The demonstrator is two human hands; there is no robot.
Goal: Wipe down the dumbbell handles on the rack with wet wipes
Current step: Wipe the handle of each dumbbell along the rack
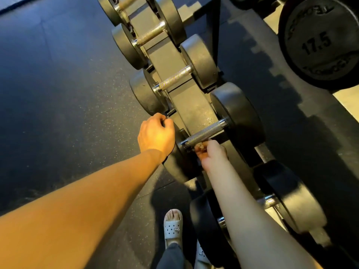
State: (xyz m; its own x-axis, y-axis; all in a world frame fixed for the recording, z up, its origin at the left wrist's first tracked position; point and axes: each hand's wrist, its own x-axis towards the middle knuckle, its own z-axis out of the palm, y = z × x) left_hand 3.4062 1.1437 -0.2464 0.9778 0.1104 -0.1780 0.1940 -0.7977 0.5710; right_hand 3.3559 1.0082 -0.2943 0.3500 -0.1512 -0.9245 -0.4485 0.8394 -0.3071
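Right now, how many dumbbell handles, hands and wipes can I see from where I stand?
Dumbbell handles: 5, the nearest partly hidden by an arm
Hands: 2, the left hand and the right hand
Wipe: 1, held by the right hand against the fourth handle
Total: 8

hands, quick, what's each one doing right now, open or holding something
left hand: fingers curled over the end of the dumbbell, gripping it
right hand: pinches a crumpled wipe against the handle

Head view, steeply down, close.
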